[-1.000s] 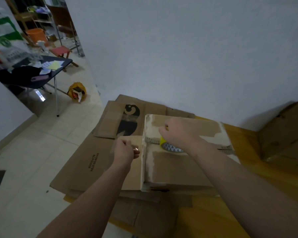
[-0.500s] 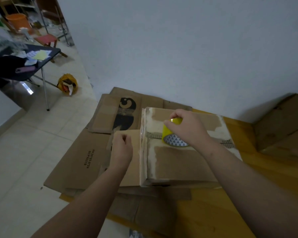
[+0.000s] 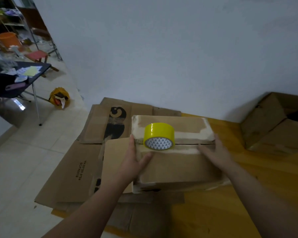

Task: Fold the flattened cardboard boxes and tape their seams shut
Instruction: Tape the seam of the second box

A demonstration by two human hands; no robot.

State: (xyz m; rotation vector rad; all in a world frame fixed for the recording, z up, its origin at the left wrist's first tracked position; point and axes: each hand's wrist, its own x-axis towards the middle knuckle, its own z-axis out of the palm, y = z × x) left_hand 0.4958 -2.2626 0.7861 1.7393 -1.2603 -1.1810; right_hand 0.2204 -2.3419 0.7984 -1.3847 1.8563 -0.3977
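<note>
Freed by the right hand (image 3: 213,152), the yellow tape roll (image 3: 159,133) now rests alone on the folded cardboard box (image 3: 179,169), across its open seam; left hand (image 3: 132,162) and right lie flat, fingers straight, steadying it.

On the box (image 3: 179,169), left hand (image 3: 134,162) and right hand (image 3: 213,155) flank a tape roll (image 3: 159,135).

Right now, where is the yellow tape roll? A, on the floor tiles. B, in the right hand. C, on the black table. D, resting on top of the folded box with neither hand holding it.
D: the yellow tape roll rests on the folded box over its seam. The left hand is at the box's left edge and the right hand lies flat on top.
</note>
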